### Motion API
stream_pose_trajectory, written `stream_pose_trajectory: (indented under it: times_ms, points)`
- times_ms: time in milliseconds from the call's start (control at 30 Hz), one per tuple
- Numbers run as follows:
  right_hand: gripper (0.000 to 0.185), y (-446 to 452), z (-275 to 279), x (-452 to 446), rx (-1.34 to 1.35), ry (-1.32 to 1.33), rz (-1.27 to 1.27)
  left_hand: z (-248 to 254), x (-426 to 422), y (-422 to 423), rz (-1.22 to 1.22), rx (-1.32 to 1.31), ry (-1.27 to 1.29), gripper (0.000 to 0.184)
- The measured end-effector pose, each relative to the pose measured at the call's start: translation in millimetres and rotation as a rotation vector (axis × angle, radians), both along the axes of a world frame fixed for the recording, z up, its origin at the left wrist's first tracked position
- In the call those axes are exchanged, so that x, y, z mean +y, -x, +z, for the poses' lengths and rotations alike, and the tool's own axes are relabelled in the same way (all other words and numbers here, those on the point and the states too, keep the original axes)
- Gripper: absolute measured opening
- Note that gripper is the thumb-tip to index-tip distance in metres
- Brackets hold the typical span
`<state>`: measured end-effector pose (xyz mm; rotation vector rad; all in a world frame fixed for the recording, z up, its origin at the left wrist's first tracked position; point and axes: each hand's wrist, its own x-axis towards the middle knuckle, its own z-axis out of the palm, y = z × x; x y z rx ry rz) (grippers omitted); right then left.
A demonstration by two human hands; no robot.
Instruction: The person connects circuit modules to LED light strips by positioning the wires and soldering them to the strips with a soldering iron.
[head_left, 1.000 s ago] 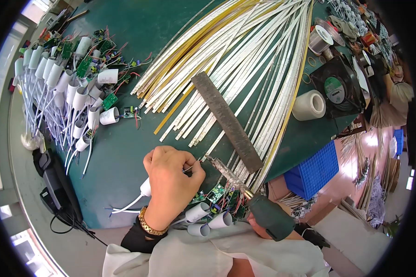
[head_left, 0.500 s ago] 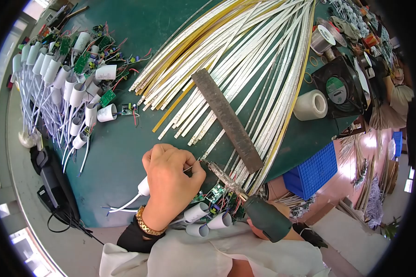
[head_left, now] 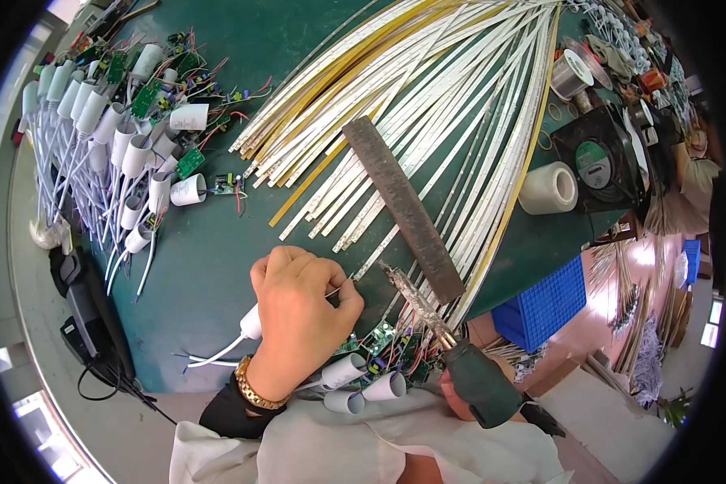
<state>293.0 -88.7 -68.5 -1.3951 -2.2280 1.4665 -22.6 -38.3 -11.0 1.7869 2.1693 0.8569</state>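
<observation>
My left hand (head_left: 305,305) is closed in a pinch on a thin wire (head_left: 335,291), right at the end of one white LED strip (head_left: 373,260). A white cylindrical housing with a cable (head_left: 251,324) lies partly hidden beside that hand. In my right hand (head_left: 458,397) is a soldering iron (head_left: 477,382) with a dark green handle, which covers most of the fingers. Its crusted metal tip points up and left, a short way right of the pinched wire and apart from it. Small green circuit boards (head_left: 379,335) and white housings (head_left: 343,370) lie between my forearms.
A rusty flat metal bar (head_left: 403,208) lies across the fanned LED strips (head_left: 427,89). Many housings with cables (head_left: 135,157) crowd the left. At right are a white roll (head_left: 547,189), a black fan (head_left: 598,161), a solder spool (head_left: 571,74) and a blue crate (head_left: 542,304).
The soldering iron has pulled back to the right and slightly upward, its tip now away from the pinched wire. My left hand keeps its pinch. The view has shifted slightly.
</observation>
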Motion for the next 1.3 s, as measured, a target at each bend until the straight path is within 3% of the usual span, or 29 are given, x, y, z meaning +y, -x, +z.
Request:
stream_pose_trajectory:
  times_ms: [100,167,233,267,333,367,433,567,633,833,967,1033,1067,1133,1300]
  points:
    - [0.013,-17,-32,-12,0.019,0.222,-0.057,0,0,0,-0.004,0.008,0.004,0.016]
    - [0.013,-12,-26,-6,0.038,0.308,-0.053,0,0,0,-0.004,0.012,0.004,0.016]
    - [0.013,-2,-1,6,0.082,-0.037,0.136,0,0,0,-0.009,0.010,0.001,0.016]
    - [0.013,10,13,11,0.083,-0.036,0.136,0,0,0,-0.009,0.010,0.001,0.016]
    - [0.013,35,37,21,0.223,0.625,-0.407,1,0,0,-0.007,0.008,0.009,0.016]
    - [0.013,37,44,27,0.223,0.625,-0.407,0,1,-1,-0.008,0.009,0.009,0.016]
    - [0.019,39,53,35,0.373,0.428,-0.142,0,1,0,-0.008,0.012,0.005,0.016]
    - [0.022,30,25,13,0.319,0.294,-0.256,0,0,0,-0.015,0.014,0.010,0.016]
    - [0.019,27,28,17,0.099,-0.045,0.057,0,0,0,-0.017,0.016,0.011,0.016]
    - [0.019,25,15,13,0.206,-0.320,0.063,0,0,0,-0.014,0.024,0.008,0.016]
    - [0.019,15,3,7,0.170,-0.219,0.070,0,0,1,-0.012,0.016,0.005,0.016]
    - [0.019,-1,-27,1,0.383,-0.466,0.147,-1,0,0,-0.009,0.016,0.007,0.016]
    - [0.019,6,-13,7,0.382,-0.466,0.148,0,0,0,-0.008,0.015,0.007,0.016]
    - [0.019,21,20,19,0.162,-0.154,0.123,0,0,0,-0.010,0.020,0.011,0.016]
    - [0.017,-28,-31,-4,0.061,-0.012,0.177,0,-1,0,-0.009,0.021,0.012,0.015]
